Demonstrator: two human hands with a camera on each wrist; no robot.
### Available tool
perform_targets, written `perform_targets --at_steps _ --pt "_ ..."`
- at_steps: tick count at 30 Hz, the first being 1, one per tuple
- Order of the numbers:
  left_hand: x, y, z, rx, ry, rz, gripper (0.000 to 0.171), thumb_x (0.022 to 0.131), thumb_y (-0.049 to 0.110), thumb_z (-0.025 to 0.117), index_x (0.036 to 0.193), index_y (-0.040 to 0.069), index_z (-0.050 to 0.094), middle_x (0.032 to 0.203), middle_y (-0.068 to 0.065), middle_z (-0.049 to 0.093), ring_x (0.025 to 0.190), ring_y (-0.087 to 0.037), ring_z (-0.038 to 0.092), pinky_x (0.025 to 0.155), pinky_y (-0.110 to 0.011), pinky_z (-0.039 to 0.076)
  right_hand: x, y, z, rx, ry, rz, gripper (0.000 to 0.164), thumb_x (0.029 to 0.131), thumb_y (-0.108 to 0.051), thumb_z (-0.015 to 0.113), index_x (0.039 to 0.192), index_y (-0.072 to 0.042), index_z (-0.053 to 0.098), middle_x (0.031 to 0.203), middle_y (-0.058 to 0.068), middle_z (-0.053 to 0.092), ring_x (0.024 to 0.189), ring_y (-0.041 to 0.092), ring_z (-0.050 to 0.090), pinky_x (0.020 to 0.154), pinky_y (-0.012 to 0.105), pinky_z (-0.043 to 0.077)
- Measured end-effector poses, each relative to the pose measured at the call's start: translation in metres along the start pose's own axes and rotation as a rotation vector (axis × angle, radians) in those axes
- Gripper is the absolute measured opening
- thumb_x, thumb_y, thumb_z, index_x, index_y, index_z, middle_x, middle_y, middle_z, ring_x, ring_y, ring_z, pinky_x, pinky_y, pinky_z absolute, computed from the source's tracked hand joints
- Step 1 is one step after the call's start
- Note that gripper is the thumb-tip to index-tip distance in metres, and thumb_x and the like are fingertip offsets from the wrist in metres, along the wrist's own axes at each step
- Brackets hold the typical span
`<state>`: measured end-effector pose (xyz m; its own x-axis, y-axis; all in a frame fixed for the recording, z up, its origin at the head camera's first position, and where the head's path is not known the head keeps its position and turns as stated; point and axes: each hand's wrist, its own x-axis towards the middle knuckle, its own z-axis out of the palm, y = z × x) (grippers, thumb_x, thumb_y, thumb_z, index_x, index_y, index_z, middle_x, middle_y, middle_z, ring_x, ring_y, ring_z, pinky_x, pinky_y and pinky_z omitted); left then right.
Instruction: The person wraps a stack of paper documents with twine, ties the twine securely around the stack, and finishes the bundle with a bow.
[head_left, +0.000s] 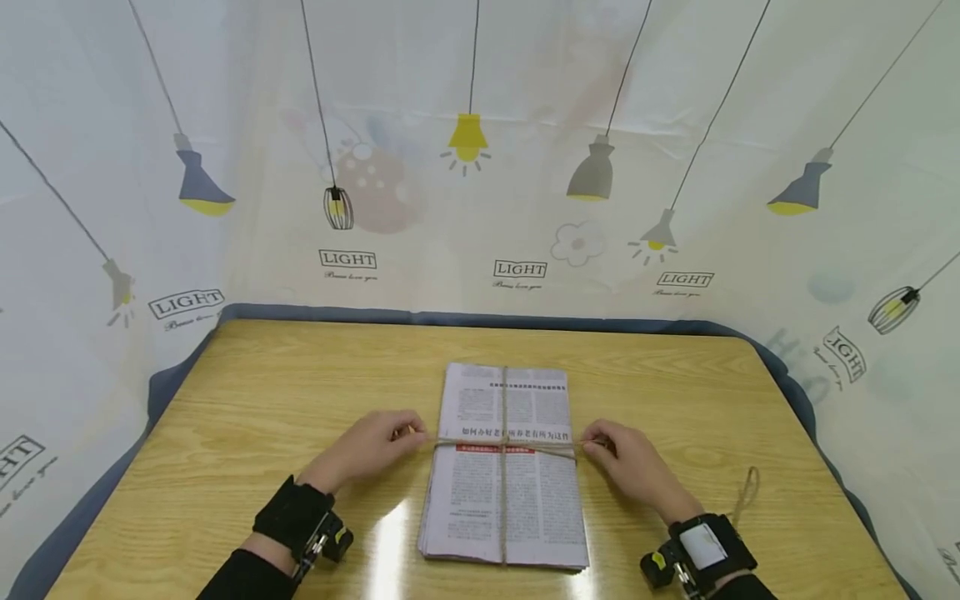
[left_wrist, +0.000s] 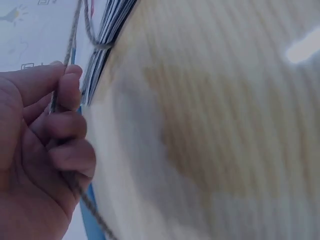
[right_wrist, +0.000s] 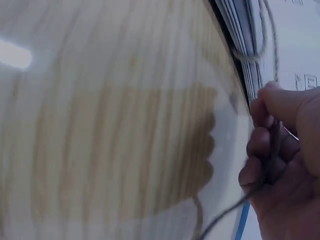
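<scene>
A stack of folded newspapers (head_left: 468, 500) lies on the table, with twine (head_left: 504, 500) crossing it lengthwise and across the middle. To its left, my left hand (head_left: 378, 450) pinches one twine end between thumb and forefinger, and the other fingers curl round it. My right hand (head_left: 633, 462) pinches the other end on the right side in the same way. In the left wrist view the twine (left_wrist: 95, 205) trails down below the palm. Loose twine (right_wrist: 222, 215) also hangs from the hand in the right wrist view. The crossing lies near the stack's middle.
The wooden table (head_left: 300, 375) has a dark blue edge. A light curtain (head_left: 420, 275) printed with lamps surrounds its back and sides. Behind the right wrist a loop of twine (head_left: 750, 492) shows. Each wrist wears a black strap with a camera (head_left: 341, 542).
</scene>
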<state>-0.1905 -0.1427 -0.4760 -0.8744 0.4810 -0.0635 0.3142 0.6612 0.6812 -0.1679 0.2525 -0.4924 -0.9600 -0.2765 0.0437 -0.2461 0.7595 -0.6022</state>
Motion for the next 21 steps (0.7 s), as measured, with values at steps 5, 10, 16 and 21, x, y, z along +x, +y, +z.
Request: perform_targets --at_steps 5,10,16,21 --pt "-0.001 0.007 -0.014 0.094 -0.039 -0.013 0.011 0.096 0.02 0.058 0.097 0.017 0.068 0.089 0.006 0.064 0.078 -0.01 0.055 0.074 -0.036 0.048 -0.003 0.01 -0.009 -0.016 -0.02 -0.003 0.01 0.092 -0.016 0.063 0.102 -0.014 0.066 0.098 -0.001 0.068 0.093 0.015 0.061 0.084 0.041 0.051" --pt "0.002 0.017 -0.025 0.268 -0.03 -0.036 0.006 0.091 0.019 0.065 0.094 0.019 0.07 0.09 0.007 0.066 0.078 -0.007 0.056 0.076 -0.034 0.049 -0.008 0.016 -0.019 -0.014 -0.029 0.003 0.013 0.093 -0.015 0.062 0.104 -0.011 0.066 0.099 0.002 0.067 0.094 0.018 0.062 0.084 0.043 0.051" --pt "0.007 0.03 -0.039 0.395 0.022 -0.006 0.004 0.092 0.016 0.064 0.094 0.016 0.067 0.086 0.003 0.064 0.071 -0.01 0.052 0.069 -0.033 0.047 -0.013 0.026 -0.03 0.018 -0.025 0.054 0.01 0.093 -0.017 0.062 0.101 -0.012 0.065 0.096 0.0 0.065 0.089 0.015 0.057 0.079 0.041 0.048" --pt "0.014 0.037 -0.044 0.397 0.123 0.058 0.005 0.091 0.021 0.066 0.088 0.017 0.067 0.083 0.005 0.058 0.07 -0.009 0.05 0.065 -0.03 0.046 -0.016 0.032 -0.036 0.023 -0.043 0.073 0.009 0.095 -0.019 0.06 0.099 -0.012 0.064 0.094 -0.001 0.064 0.086 0.014 0.056 0.077 0.039 0.047"
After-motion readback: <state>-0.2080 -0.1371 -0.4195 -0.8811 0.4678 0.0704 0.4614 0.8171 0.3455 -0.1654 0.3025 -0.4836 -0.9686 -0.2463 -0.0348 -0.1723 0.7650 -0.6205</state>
